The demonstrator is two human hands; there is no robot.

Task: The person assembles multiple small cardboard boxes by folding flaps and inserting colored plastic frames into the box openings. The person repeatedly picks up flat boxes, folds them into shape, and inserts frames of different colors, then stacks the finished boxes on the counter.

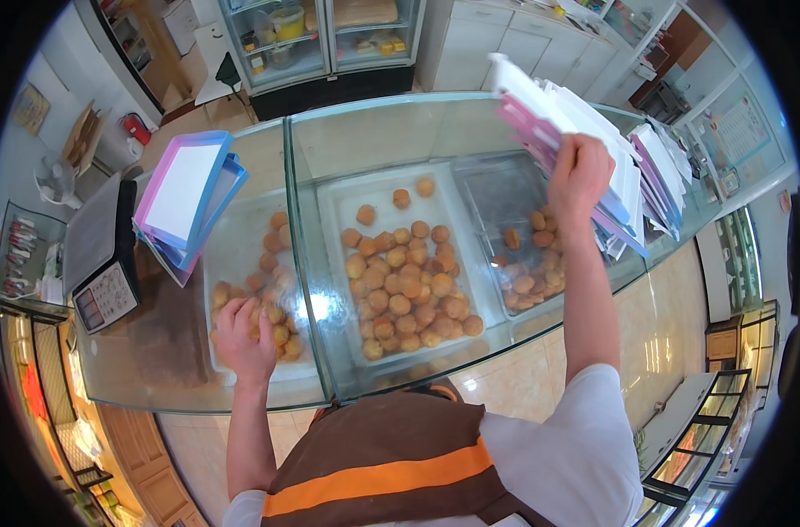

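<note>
My right hand (583, 171) is closed on the edge of a few white, pink and blue cardboard box pieces (540, 110) at the right of the glass counter. They lean against a messy pile of similar cardboard pieces (659, 176), tilted up at their far end. My left hand (245, 342) rests on the glass top at the left, its fingers loosely spread and nothing in it. Beneath that glass lie round golden-brown pastries (273, 262) in a white tray. At the upper left stands a small stack of shallow pink-and-blue boxes (185, 189) with white insides.
The glass counter (409, 373) holds more round pastries (404, 281) in a middle tray and others in a clear tray (497, 198) at right. A scale (106, 294) stands at the far left. Beyond are a glass-door fridge (325, 39) and white cabinets (505, 48).
</note>
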